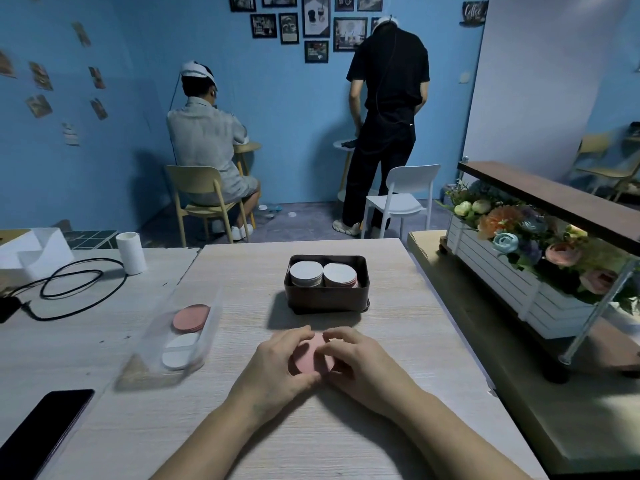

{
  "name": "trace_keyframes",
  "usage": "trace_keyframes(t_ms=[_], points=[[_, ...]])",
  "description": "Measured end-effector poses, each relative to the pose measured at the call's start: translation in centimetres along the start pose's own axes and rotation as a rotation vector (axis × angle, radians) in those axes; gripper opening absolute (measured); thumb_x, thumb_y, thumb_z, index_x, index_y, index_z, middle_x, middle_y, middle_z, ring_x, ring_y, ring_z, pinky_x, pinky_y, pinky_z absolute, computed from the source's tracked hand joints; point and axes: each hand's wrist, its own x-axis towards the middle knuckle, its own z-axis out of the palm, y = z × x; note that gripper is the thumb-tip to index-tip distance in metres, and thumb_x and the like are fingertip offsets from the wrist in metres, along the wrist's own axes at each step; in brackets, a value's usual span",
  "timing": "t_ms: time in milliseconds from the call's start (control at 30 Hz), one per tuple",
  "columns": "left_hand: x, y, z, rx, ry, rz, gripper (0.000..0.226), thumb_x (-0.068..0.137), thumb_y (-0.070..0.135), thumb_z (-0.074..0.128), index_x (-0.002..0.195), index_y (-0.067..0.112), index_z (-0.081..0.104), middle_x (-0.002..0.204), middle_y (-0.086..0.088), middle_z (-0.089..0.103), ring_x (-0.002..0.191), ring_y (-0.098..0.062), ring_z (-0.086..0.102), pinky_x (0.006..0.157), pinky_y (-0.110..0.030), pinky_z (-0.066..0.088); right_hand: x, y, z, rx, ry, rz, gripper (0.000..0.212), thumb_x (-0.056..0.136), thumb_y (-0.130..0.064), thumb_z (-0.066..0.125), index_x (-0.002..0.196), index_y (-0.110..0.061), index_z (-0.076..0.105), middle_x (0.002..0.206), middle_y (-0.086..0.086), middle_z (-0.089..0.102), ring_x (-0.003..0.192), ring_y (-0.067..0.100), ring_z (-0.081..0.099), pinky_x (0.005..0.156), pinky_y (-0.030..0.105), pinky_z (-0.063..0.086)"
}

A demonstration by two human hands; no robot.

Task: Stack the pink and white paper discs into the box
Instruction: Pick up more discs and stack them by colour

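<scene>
1. Head view, hands: left hand [277, 363] and right hand [362, 362] close together over the wooden table [311, 438]. Fingers of both curled in round the rim of a small pink disc stack [310, 356], gripping it from opposite sides. Nothing else held.
2. Head view, the held stack: near the brown box [326, 299] but apart from it. Impossible to tell whether resting on the table or lifted just clear.
3. Head view, the other discs:
   - In the box, side by side: a white disc stack [305, 273] on the left and a second stack [339, 274] on the right, white on top with pink edges showing beneath.
   - In a clear plastic tray [212, 323] to the left: loose pink discs [191, 318] and loose white discs [180, 353].
4. Handling, as a judgement: thin paper, very light and flexible, easily creased. Smooth faces likely to slide and fan apart.
5. Where to take hold: at the rim, on opposite sides, with light, even pressure to keep the edges aligned. Best not squeezed hard enough to bow the discs.
6. Placing, as a judgement: probably onto the right-hand stack, kept flat and let go close above it. Little finger room beside the box wall.
7. Off-task: black phone [45, 431] at the near left.
</scene>
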Motion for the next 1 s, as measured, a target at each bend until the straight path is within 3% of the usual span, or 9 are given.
trace_keyframes(t_ms=[133,233,367,433,467,600,767,867,1000], points=[[0.1,0.0,0.0,-0.066,-0.025,-0.024,0.064,0.067,0.032,0.088,0.124,0.038,0.061,0.135,0.016,0.058,0.114,0.017,0.053,0.093,-0.004,0.042,0.4,0.0,-0.3,0.093,0.027,-0.033,0.02,0.08,-0.04,0.072,0.094,-0.03,0.063,0.127,-0.005,0.062,0.101,0.011,0.063,0.081,0.012,0.044],[0.0,0.3,-0.1,-0.092,-0.045,-0.001,0.063,0.068,0.029,0.087,0.124,0.039,0.061,0.137,0.015,0.057,0.119,0.012,0.053,0.097,-0.007,0.043,0.4,0.5,0.0,0.092,0.042,-0.008,0.025,0.079,-0.045,0.075,0.093,-0.029,0.062,0.123,-0.008,0.058,0.09,0.006,0.059,0.078,0.021,0.05],[-0.1,-0.4,-1.0,-0.148,-0.049,-0.004,0.043,0.077,0.039,0.081,0.116,0.037,0.062,0.13,0.022,0.054,0.114,0.002,0.058,0.09,-0.014,0.053,0.0,0.8,0.1,0.07,0.122,0.036,0.019,0.082,-0.045,0.07,0.089,-0.029,0.063,0.119,-0.011,0.055,0.076,0.003,0.057,0.072,0.016,0.049],[0.2,-1.8,-1.6,0.029,0.052,-0.026,0.036,0.082,0.05,0.065,0.114,0.033,0.062,0.119,0.021,0.055,0.111,-0.001,0.057,0.089,-0.025,0.056,-0.2,1.0,-0.1,0.033,0.14,0.051,0.017,0.082,-0.044,0.068,0.089,-0.029,0.063,0.119,-0.012,0.054,0.074,-0.003,0.053,0.07,0.009,0.043],[0.5,-2.6,-1.8,0.144,0.078,-0.057,0.043,0.081,0.055,0.057,0.117,0.03,0.061,0.118,0.019,0.056,0.111,-0.004,0.056,0.092,-0.032,0.055,-0.3,1.1,-0.1,0.021,0.142,0.057,0.016,0.082,-0.043,0.069,0.089,-0.029,0.063,0.119,-0.013,0.054,0.073,-0.007,0.051,0.07,0.008,0.042],[1.6,-3.2,-1.9,0.42,-0.052,-0.241,0.075,0.076,0.074,0.047,0.136,0.028,0.049,0.131,0.01,0.052,0.125,-0.017,0.046,0.103,-0.041,0.043,-0.2,1.4,-0.1,0.003,0.157,0.077,0.013,0.083,-0.037,0.07,0.09,-0.028,0.063,0.118,-0.014,0.052,0.076,-0.003,0.053,0.072,0.017,0.049],[2.7,-2.1,-2.2,0.544,-0.146,-0.341,0.08,0.062,0.088,0.032,0.112,0.03,0.055,0.112,0.008,0.046,0.118,-0.019,0.043,0.097,-0.04,0.04,0.6,1.7,0.0,-0.018,0.172,0.096,0.014,0.083,-0.037,0.07,0.09,-0.027,0.064,0.119,-0.013,0.052,0.08,0.001,0.053,0.074,0.019,0.05],[2.4,-2.1,-2.3,0.532,-0.119,-0.297,0.069,0.064,0.085,0.038,0.103,0.03,0.052,0.106,0.01,0.047,0.112,-0.017,0.046,0.095,-0.04,0.04,0.5,1.9,0.1,-0.02,0.179,0.113,0.014,0.082,-0.036,0.071,0.09,-0.027,0.064,0.119,-0.014,0.052,0.075,-0.003,0.052,0.074,0.022,0.052],[1.2,-2.7,-2.8,0.358,0.056,-0.186,0.058,0.065,0.075,0.058,0.102,0.031,0.053,0.102,0.015,0.048,0.103,-0.012,0.052,0.088,-0.037,0.048,0.2,1.9,0.0,-0.009,0.176,0.129,0.014,0.082,-0.035,0.073,0.088,-0.027,0.064,0.118,-0.014,0.052,0.072,-0.009,0.051,0.073,0.02,0.051]])
